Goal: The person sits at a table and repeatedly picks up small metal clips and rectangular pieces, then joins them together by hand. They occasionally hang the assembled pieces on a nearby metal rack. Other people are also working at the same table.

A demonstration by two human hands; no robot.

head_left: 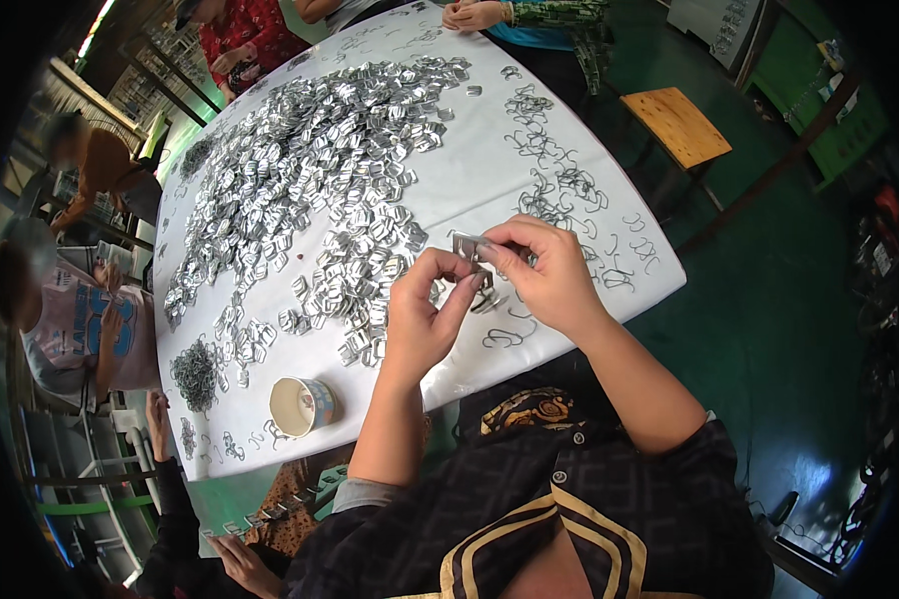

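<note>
Both hands meet over the near part of the white-covered table (484,165). My left hand (420,314) pinches a small flat metal clip (464,244) between thumb and fingers. From the other side, my right hand (549,275) grips the same clip, thumb and forefinger on its upper end. Fingers cover much of it, so its full shape is hidden. A heap of similar shiny metal clips (320,170) spreads beyond my hands to the left. Bent wire hooks (559,190) are strewn along the right side, and a few loose wires (504,337) lie just below my right hand.
A paper tub (305,407) stands at the near edge, beside a dark pile of small wire pieces (198,374). A wooden stool (677,125) is off the right side. Several people are around the table; one co-worker's hand (245,564) is low at left.
</note>
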